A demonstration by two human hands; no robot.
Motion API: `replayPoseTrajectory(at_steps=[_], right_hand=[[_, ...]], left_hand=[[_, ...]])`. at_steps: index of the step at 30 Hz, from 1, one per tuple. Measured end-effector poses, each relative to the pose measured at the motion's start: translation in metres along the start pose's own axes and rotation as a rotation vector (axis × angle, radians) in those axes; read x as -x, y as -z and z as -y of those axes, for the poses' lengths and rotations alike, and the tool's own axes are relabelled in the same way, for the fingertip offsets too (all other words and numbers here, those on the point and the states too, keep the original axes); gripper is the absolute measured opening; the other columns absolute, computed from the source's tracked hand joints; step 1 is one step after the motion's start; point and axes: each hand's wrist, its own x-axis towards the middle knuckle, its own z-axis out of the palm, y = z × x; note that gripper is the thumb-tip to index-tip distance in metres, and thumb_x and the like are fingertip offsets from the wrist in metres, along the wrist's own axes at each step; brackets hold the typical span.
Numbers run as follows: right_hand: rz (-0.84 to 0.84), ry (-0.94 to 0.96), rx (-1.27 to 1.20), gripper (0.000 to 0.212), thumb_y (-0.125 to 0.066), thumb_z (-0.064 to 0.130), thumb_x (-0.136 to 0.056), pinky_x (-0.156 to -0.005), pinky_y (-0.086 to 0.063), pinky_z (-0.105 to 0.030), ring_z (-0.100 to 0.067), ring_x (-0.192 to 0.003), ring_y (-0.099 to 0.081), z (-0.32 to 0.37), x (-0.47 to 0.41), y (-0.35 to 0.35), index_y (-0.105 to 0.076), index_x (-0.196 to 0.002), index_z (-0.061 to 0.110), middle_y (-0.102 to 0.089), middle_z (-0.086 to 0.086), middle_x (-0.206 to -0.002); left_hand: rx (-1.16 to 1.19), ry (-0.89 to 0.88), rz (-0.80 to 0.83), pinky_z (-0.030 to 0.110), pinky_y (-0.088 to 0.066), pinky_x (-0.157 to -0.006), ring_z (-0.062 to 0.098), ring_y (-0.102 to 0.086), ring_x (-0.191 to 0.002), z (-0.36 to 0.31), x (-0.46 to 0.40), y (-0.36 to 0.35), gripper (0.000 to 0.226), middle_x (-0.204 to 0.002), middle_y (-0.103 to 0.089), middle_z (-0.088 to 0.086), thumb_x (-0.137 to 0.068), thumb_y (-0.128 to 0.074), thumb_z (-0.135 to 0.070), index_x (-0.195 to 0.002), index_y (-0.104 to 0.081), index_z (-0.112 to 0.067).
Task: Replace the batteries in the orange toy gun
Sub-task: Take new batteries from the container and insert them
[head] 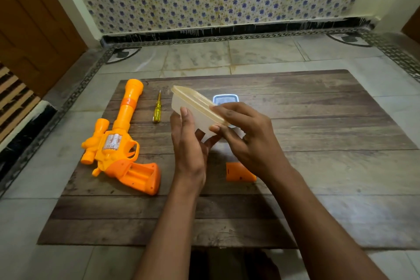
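Glossy orange plastic toy gun (120,145), translucent plastic container (193,109), matt wood-grain mat (318,166).

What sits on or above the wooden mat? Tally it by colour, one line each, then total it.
Orange: 2, the orange plastic toy gun and its detached orange battery cover.
Yellow: 1, the yellow-handled screwdriver.
Translucent white: 1, the lidded plastic box held in both hands.
Blue-tinted clear: 1, the small container behind it.
Total: 5.
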Motion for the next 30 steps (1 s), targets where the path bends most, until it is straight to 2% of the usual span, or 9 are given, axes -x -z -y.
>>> replayPoseTrajectory(at_steps=[3,6,8,10,13,17,20,23,30], right_hand=[[0.038,0.081,0.054,0.035,-0.063,0.025,-0.098,-0.078,-0.059,-0.034,-0.015,-0.104,-0.067,-0.001,-0.001,-0.006,-0.072,-0.127,0.009,-0.070,-0.005,-0.123],[0.037,0.144,0.052,0.034,-0.069,0.025,-0.096,-0.081,-0.059,-0.027,-0.017,-0.106,-0.068,0.003,-0.003,-0.010,-0.074,-0.122,0.005,-0.071,-0.009,-0.122],[-0.014,0.171,0.021,0.026,-0.079,0.016,-0.089,-0.079,-0.059,-0.022,-0.015,-0.099,-0.072,0.008,-0.003,-0.014,-0.078,-0.111,0.002,-0.076,-0.009,-0.113],[-0.046,0.182,-0.013,0.021,-0.084,0.008,-0.084,-0.076,-0.059,-0.020,-0.014,-0.092,-0.073,0.014,-0.002,-0.022,-0.080,-0.103,0.001,-0.078,-0.009,-0.104],[-0.076,0.187,-0.028,0.015,-0.081,0.004,-0.085,-0.071,-0.058,-0.019,-0.013,-0.087,-0.072,0.021,-0.001,-0.031,-0.080,-0.100,0.000,-0.077,-0.010,-0.098],[-0.165,0.201,0.014,0.013,-0.075,-0.001,-0.088,-0.073,-0.058,-0.026,-0.021,-0.085,-0.073,0.034,0.004,-0.045,-0.078,-0.101,-0.004,-0.075,-0.014,-0.096],[-0.233,0.168,0.041,0.011,-0.072,-0.004,-0.087,-0.071,-0.058,-0.031,-0.024,-0.084,-0.073,0.042,0.008,-0.051,-0.077,-0.097,-0.005,-0.074,-0.014,-0.094],[-0.301,0.071,-0.050,0.012,-0.073,-0.011,-0.083,-0.070,-0.055,-0.023,-0.018,-0.080,-0.071,0.046,0.009,-0.054,-0.077,-0.092,-0.005,-0.073,-0.011,-0.088],[-0.333,-0.182,-0.297,0.007,-0.076,0.006,-0.084,-0.069,-0.050,-0.023,-0.010,-0.078,-0.069,0.048,0.007,-0.047,-0.081,-0.089,0.004,-0.074,-0.002,-0.083]], left_hand=[[0.055,-0.007,0.021,0.036,-0.059,-0.067,0.025,-0.066,-0.099,-0.002,-0.003,0.005,0.053,-0.132,-0.061,0.022,-0.105,-0.042,-0.054,-0.150,-0.045,-0.026],[0.083,0.001,0.005,0.039,-0.062,-0.070,0.031,-0.067,-0.107,0.001,-0.008,0.012,0.066,-0.134,-0.060,0.023,-0.097,-0.046,-0.060,-0.152,-0.045,-0.023],[0.108,0.038,-0.027,0.052,-0.063,-0.083,0.038,-0.065,-0.119,0.002,-0.013,0.017,0.077,-0.141,-0.058,0.027,-0.092,-0.051,-0.068,-0.153,-0.045,-0.021],[0.125,0.098,-0.078,0.055,-0.060,-0.092,0.040,-0.064,-0.124,0.002,-0.018,0.023,0.090,-0.144,-0.056,0.029,-0.085,-0.056,-0.075,-0.154,-0.044,-0.019],[0.150,0.153,-0.119,0.055,-0.061,-0.090,0.040,-0.063,-0.129,0.001,-0.020,0.028,0.104,-0.146,-0.057,0.026,-0.077,-0.064,-0.082,-0.158,-0.041,-0.021],[0.177,0.140,-0.142,0.034,-0.062,-0.079,0.036,-0.064,-0.128,0.002,-0.021,0.033,0.082,-0.145,-0.060,0.024,-0.093,-0.048,-0.068,-0.157,-0.042,-0.016],[0.161,0.121,-0.146,0.030,-0.062,-0.076,0.036,-0.064,-0.127,0.003,-0.019,0.033,0.067,-0.144,-0.060,0.026,-0.108,-0.037,-0.057,-0.156,-0.043,-0.010],[0.141,0.108,-0.134,0.027,-0.062,-0.071,0.033,-0.067,-0.123,0.003,-0.019,0.033,0.061,-0.143,-0.062,0.021,-0.111,-0.033,-0.050,-0.156,-0.043,-0.011],[0.022,0.056,-0.109,0.021,-0.059,-0.062,0.012,-0.074,-0.093,-0.005,-0.017,0.022,0.052,-0.129,-0.066,0.015,-0.113,-0.030,-0.040,-0.159,-0.036,-0.016]])
